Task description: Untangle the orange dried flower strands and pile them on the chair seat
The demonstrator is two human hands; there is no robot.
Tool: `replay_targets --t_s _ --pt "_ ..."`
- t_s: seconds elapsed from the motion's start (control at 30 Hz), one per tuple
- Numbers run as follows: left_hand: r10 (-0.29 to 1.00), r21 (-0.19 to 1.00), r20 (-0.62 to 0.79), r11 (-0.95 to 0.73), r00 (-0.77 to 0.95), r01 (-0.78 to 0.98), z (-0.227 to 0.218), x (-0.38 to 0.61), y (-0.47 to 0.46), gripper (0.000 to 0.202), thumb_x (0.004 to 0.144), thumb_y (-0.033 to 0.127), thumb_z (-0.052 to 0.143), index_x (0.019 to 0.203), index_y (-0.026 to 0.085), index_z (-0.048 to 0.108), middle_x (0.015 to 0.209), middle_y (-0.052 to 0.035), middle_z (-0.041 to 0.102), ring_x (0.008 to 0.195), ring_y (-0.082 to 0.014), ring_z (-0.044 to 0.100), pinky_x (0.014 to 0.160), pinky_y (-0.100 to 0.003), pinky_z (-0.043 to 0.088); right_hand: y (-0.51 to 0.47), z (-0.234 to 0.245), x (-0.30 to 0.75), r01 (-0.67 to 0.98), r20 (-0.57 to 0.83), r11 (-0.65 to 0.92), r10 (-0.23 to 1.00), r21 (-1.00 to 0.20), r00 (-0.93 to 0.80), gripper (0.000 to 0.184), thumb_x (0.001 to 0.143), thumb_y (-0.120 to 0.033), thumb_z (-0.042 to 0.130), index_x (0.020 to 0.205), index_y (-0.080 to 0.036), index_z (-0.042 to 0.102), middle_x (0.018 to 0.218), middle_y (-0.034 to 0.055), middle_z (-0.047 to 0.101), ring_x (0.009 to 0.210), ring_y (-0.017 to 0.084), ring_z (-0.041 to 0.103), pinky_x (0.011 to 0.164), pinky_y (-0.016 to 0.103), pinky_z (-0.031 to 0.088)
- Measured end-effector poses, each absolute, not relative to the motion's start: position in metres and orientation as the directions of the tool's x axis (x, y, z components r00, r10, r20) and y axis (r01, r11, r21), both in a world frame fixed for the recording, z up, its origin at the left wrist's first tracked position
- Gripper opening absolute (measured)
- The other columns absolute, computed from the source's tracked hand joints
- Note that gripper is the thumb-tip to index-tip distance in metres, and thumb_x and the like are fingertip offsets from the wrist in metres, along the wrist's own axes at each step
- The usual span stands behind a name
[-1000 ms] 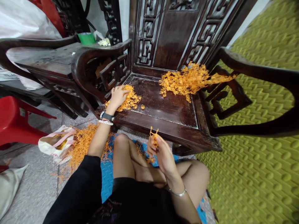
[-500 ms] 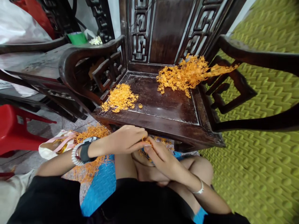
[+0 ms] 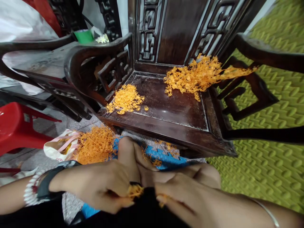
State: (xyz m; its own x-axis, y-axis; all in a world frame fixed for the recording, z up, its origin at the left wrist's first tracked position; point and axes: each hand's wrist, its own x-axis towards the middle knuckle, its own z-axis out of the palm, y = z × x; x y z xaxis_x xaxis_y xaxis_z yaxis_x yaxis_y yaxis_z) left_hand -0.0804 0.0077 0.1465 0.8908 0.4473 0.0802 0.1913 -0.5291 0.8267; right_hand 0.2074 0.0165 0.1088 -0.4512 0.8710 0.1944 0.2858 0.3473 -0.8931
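My left hand [image 3: 104, 185] is closed, blurred by motion, low over my lap. Between its thumb and fingers shows a small clump of orange pieces [image 3: 135, 191]. My right hand [image 3: 180, 193] is level with it, a short way to the right, also closed. A speck of orange shows at its fingertips; what it grips is mostly hidden. On the dark wooden chair [image 3: 152, 118] in front lie a low heap of small orange flower-like pieces [image 3: 127, 98] and, further right, a larger tangled orange bunch [image 3: 197, 76].
Thin orange strands [image 3: 96, 144] are piled on the floor to the left, beside a white bag [image 3: 55, 152]. A red plastic stool [image 3: 14, 126] stands further left. Green tape [image 3: 84, 36] sits on a side table. A yellow-green textured mat [image 3: 268, 164] is at right.
My hands, together half a second ago in front of the chair, have separated and come down nearer my body. The view has shifted slightly.
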Motion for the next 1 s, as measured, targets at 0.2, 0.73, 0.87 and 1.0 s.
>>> replay_targets --t_s 0.2,0.73,0.87,1.0 --pt "0.865 0.791 0.244 -0.439 0.438 0.427 0.132 -0.122 0.029 0.037 0.094 0.022 0.045 0.058 0.018 0.037 0.047 0.0051 0.034 0.042 -0.0081 0.030 0.040 -0.023 0.022 0.079 0.113 0.212 0.431 0.209 0.466 0.828 -0.773 -0.520 0.029 0.094 -0.039 0.046 0.072 -0.022 0.052 0.053 -0.0048 0.044 0.051 0.012 0.041 0.053 0.025 0.031" --pt "0.902 0.856 0.275 -0.388 0.333 0.341 0.090 -0.076 0.029 0.043 0.102 0.033 0.031 0.068 0.016 0.050 0.060 0.0024 0.046 0.056 -0.0093 0.044 0.058 -0.022 0.036 0.186 0.085 0.092 0.389 0.299 0.483 0.844 -0.784 -0.445 0.032 0.096 -0.038 0.041 0.084 -0.019 0.064 0.102 0.0090 0.062 0.101 0.022 0.057 0.088 0.036 0.043" --pt "0.862 0.792 0.302 -0.465 0.406 0.397 0.088 -0.078 0.028 0.038 0.102 0.028 0.030 0.070 0.016 0.048 0.065 0.0010 0.050 0.061 -0.0103 0.048 0.062 -0.022 0.038 0.116 0.110 0.113 0.043 0.244 0.569 0.417 -0.821 -0.875 0.044 0.101 -0.042 0.031 0.082 -0.021 0.064 0.072 -0.0002 0.061 0.068 0.014 0.056 0.067 0.027 0.044" --pt "0.729 0.648 0.337 -0.639 0.597 0.415 0.090 -0.080 0.007 0.034 0.101 0.026 0.030 0.076 0.017 0.052 0.070 -0.0023 0.058 0.066 -0.0135 0.053 0.065 -0.026 0.042 0.070 0.117 0.121 0.007 0.259 0.724 0.256 -0.689 -0.931 0.027 0.098 -0.024 0.041 0.085 -0.023 0.064 0.073 -0.0002 0.062 0.067 0.015 0.054 0.067 0.029 0.043"
